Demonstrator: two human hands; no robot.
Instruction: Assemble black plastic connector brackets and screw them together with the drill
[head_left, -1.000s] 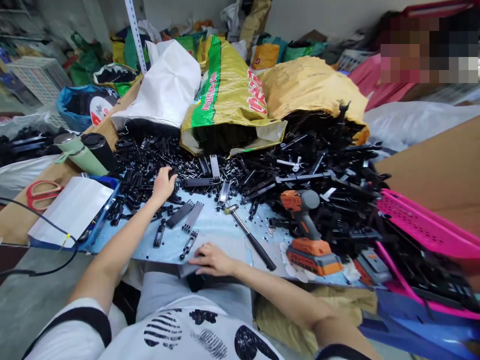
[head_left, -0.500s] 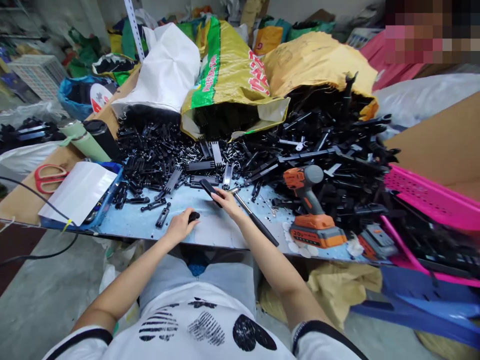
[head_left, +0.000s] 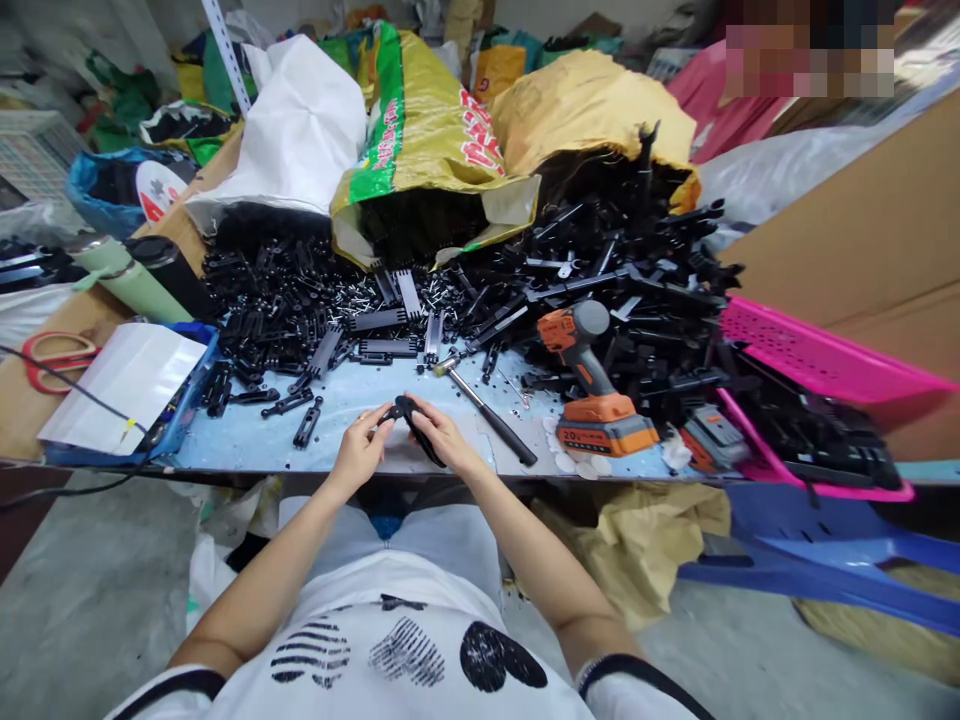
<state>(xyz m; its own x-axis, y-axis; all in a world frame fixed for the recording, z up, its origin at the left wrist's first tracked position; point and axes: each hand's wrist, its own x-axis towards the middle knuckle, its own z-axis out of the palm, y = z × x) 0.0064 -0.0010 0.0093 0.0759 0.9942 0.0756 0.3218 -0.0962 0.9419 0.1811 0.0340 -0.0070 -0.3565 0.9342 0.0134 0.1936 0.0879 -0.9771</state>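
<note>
Near the table's front edge, my left hand [head_left: 361, 450] is closed on a small black part [head_left: 391, 413]. My right hand [head_left: 442, 436] grips a longer black part [head_left: 424, 440], slanting down to the right. The two parts meet between my fingertips; whether they are joined cannot be made out. A hammer [head_left: 491, 414] with a black handle lies just right of my right hand. Left of my hands, a loose black linkage piece [head_left: 307, 423] rests on the blue table surface [head_left: 255, 440].
An orange cordless driver [head_left: 592, 385] stands right of the hammer, near a pink basket [head_left: 840, 360]. Black parts [head_left: 262, 290] are heaped behind, spilling from open sacks [head_left: 420, 130]. At left are a blue tray [head_left: 180, 425], scissors [head_left: 60, 362] and bottles [head_left: 146, 280]. A person is at upper right.
My hands have come together, bringing the long black part against the small one. The long part now tilts down toward me. The camera view has shifted slightly.
</note>
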